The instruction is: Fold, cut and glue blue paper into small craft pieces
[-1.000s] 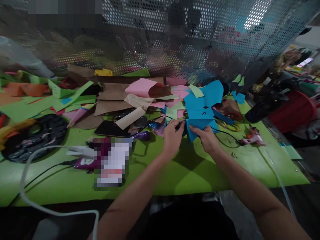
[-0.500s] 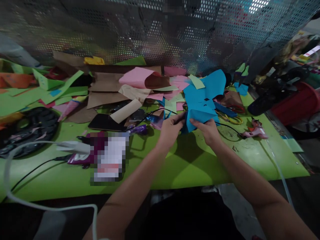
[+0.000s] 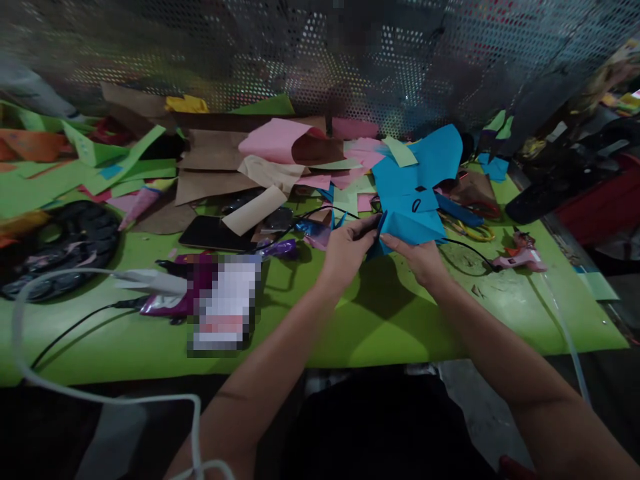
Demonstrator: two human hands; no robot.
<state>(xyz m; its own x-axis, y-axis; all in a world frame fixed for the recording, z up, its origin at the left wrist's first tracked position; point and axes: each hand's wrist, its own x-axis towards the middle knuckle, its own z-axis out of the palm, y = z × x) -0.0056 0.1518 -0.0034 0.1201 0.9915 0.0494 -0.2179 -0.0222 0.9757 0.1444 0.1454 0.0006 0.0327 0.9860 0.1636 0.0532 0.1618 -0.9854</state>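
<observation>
A folded piece of blue paper (image 3: 407, 228) is held between my two hands above the green tabletop. My left hand (image 3: 353, 243) pinches its left edge, with dark shadow hiding part of the fingers. On the near side, my right hand (image 3: 413, 253) grips the lower edge, thumb lying on the paper. Right behind it lies a larger blue sheet (image 3: 435, 160), and a small black shape shows on the blue near my hands. A black cable passes behind my hands toward a pink glue gun (image 3: 523, 260) at the right.
Pink paper (image 3: 273, 140), brown paper (image 3: 213, 160) and green scraps (image 3: 110, 150) pile up along the perforated metal panel (image 3: 300, 60). A black phone (image 3: 215, 233), a purple device (image 3: 175, 297) with cables and a black round tray (image 3: 100, 240) lie left. Yellow-handled scissors (image 3: 475, 230) lie right.
The view has shifted slightly. My hands still hold the blue paper, which has tilted flatter, and a dark oval shape now shows on the blue behind it.
</observation>
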